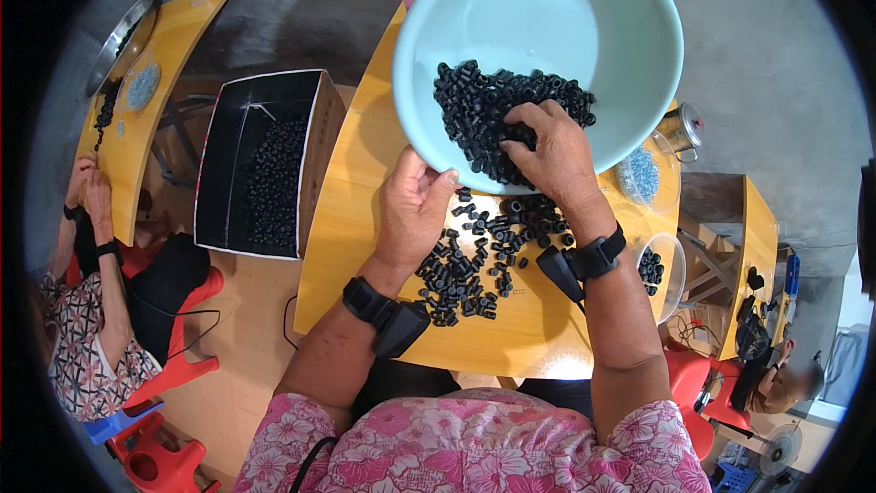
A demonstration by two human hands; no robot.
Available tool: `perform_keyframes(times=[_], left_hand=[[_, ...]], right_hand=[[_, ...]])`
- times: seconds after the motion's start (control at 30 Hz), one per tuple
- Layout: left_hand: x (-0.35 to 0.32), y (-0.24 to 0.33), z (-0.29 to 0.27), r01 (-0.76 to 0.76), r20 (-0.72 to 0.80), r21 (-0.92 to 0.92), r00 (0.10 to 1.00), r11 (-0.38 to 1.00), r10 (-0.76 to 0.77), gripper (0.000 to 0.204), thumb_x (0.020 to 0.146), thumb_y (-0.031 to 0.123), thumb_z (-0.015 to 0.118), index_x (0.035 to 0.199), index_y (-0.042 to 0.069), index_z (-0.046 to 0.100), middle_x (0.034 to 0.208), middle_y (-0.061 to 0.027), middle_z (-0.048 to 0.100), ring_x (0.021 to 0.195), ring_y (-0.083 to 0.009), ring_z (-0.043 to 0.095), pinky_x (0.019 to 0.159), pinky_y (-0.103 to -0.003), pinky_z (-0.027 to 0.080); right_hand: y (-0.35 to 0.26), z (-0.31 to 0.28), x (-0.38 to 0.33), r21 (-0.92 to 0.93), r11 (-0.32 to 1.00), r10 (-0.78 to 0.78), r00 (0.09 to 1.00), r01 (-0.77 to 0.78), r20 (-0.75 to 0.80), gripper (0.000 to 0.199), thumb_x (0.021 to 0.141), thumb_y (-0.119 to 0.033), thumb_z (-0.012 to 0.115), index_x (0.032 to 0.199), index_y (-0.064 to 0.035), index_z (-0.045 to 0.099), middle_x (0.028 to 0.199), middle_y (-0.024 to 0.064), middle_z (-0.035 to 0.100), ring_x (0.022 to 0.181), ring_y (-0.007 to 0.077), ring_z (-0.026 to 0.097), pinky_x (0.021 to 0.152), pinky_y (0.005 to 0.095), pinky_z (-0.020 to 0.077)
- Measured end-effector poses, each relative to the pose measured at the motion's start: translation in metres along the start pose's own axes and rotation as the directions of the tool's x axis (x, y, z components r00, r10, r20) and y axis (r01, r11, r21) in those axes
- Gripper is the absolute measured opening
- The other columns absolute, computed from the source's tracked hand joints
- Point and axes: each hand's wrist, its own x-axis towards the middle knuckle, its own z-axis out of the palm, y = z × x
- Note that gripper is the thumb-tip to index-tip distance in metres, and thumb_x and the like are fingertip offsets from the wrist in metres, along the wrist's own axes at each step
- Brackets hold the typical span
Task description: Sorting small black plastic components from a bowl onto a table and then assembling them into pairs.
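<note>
A large pale-turquoise plastic basin (pixel 630 64) is tilted toward me over the yellow table, its near rim low. Small black cylindrical parts (pixel 470 110), hollow in the middle, lie heaped in its near half. My left hand (pixel 411 205) is closed on the basin's near-left rim, the thumb pressed against the edge. Reaching over the near-right rim, my right hand (pixel 552 146) has its fingers curled into the heap, with black parts between thumb and forefinger; its fingertips are partly hidden. More black parts (pixel 456 278) are scattered on the table below the basin.
On the table's right are a clear container of pale-blue bits (pixel 639 173) and a clear tub with black parts (pixel 652 269). A lidded metal-and-clear jar (pixel 683 128) stands beyond. Left, a box (pixel 260 164) holds black pieces. Another person's hands (pixel 89 181) work at the left table (pixel 146 146).
</note>
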Motion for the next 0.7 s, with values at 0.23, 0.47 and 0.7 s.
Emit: perform_keyframes(times=[0.23,0.47,0.7], left_hand=[[-0.0011,-0.0027,0.0007,-0.002,-0.006,0.004,1.0,1.0,0.002,0.033,0.096,-0.003,0.051,0.129,-0.005,0.045,0.12,-0.0139,0.061,0.104,-0.0149,0.062,0.088,-0.029,0.052],[-0.0003,-0.0011,0.001,-0.025,-0.004,0.016,1.0,1.0,0.025,0.033,0.096,-0.003,0.051,0.128,-0.005,0.046,0.117,-0.013,0.062,0.103,-0.0144,0.062,0.087,-0.028,0.053],[0.0006,0.0036,0.0047,-0.015,-0.055,-0.077,0.998,0.997,0.011,0.023,0.094,-0.005,0.055,0.116,-0.005,0.052,0.107,-0.0087,0.062,0.098,-0.012,0.062,0.085,-0.028,0.053]], right_hand=[[0.0048,0.0034,-0.001,0.014,0.999,-0.045,0.999,0.045,0.004,0.019,0.075,-0.007,0.07,0.093,-0.0107,0.066,0.091,0.0103,0.059,0.087,0.0328,0.061,0.075,0.0422,0.0504],[0.008,0.0047,-0.0016,0.046,0.998,-0.038,0.999,0.038,0.011,0.02,0.075,-0.003,0.068,0.094,-0.0099,0.067,0.093,0.0112,0.061,0.09,0.0332,0.061,0.078,0.0418,0.051],[0.0095,0.0072,0.0001,0.005,0.987,-0.158,0.987,0.158,-0.008,0.026,0.075,-0.001,0.068,0.1,-0.0098,0.069,0.091,0.0111,0.06,0.086,0.0318,0.062,0.076,0.0398,0.0516]])
